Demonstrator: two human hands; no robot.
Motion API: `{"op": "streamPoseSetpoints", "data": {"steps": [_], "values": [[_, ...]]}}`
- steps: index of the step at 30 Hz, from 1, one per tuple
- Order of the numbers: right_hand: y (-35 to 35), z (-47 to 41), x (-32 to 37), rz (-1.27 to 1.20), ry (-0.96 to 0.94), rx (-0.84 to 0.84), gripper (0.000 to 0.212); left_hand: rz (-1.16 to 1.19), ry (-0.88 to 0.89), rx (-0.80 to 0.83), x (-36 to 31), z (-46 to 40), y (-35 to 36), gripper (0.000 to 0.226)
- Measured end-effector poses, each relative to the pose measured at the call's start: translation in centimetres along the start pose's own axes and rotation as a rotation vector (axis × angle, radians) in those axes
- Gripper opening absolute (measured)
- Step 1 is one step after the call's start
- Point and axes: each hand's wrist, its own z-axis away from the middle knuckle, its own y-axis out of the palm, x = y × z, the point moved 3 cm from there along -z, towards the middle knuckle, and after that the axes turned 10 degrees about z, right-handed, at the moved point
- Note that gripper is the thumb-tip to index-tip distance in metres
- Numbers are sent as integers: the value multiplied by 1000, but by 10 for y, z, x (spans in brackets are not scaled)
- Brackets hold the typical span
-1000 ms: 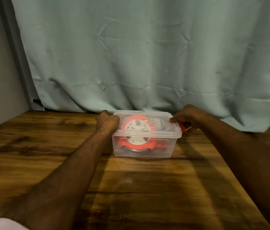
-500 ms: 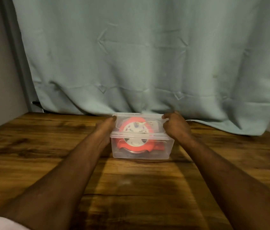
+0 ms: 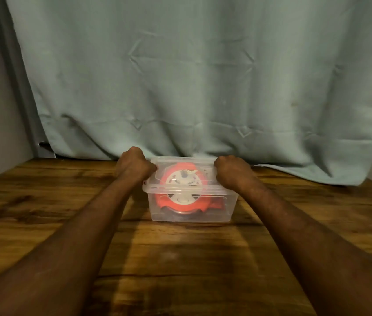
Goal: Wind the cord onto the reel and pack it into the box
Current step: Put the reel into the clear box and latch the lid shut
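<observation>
Our right hand (image 3: 230,173) had shifted onto the lid (image 3: 183,176); both hands, left hand (image 3: 132,166) included, clamped the clear box (image 3: 189,213) ends, long axis crosswise between them.

A dark-grained wooden desk (image 3: 43,213) fills the lower half of the frame. A clear plastic box (image 3: 190,210) with its lid on stands directly on it, centre frame. At upper right, a pale green curtain's (image 3: 317,176) hem rests on the desk.

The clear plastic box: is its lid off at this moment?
No: the lid sits on top of the clear box, with the left hand and right hand pressing at its two ends and the orange reel inside.
</observation>
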Motion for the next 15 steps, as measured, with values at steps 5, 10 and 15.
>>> {"op": "streamPoseSetpoints", "data": {"steps": [5,10,15], "values": [[-4,9,-5,-179,91,-22,39,-348,208,-62,-18,22,2,22],[-18,54,4,-322,132,-369,27,-514,506,-114,-42,75,-7,37],[-4,70,24,-153,-27,-281,39,-813,547,-6,-35,105,18,50]]}}
